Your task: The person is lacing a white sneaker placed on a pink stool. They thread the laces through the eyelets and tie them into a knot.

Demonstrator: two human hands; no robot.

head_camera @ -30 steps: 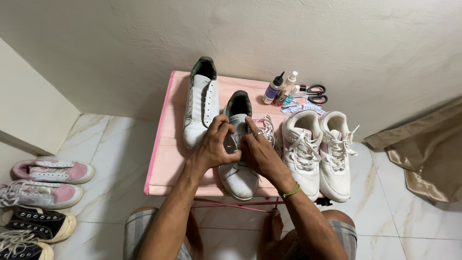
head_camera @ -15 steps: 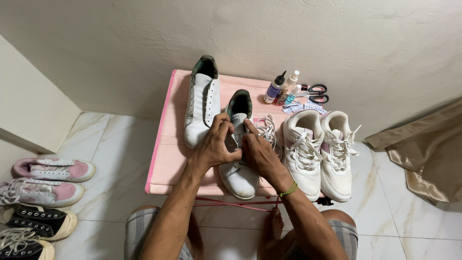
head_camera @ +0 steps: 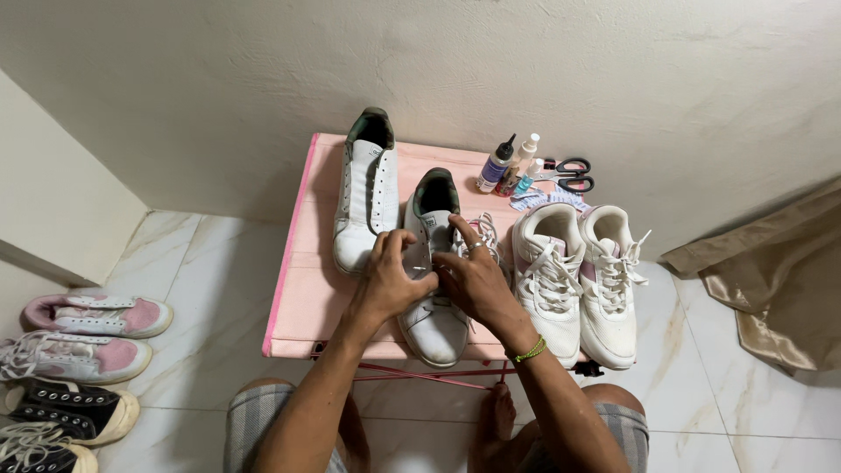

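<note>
Centre frame on the pink table point(head_camera: 307, 298): my left hand point(head_camera: 392, 276) and right hand point(head_camera: 473, 276) both grip the white sneaker point(head_camera: 434, 324) (light, stiff-soled, soft upper), best held midfoot.

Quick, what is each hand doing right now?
Left hand: closed on the white shoe on the pink table.
Right hand: pinching the shoe's white lace.

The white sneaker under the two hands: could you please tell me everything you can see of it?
The white sneaker lies on the pink table, toe toward the person, its sole down. It looks like smooth leather, with a dark lining at the collar. The left hand grips its near side, and the right hand works at the lacing. A loose white lace trails beside it. Its mate lies to the left, apart.
</note>
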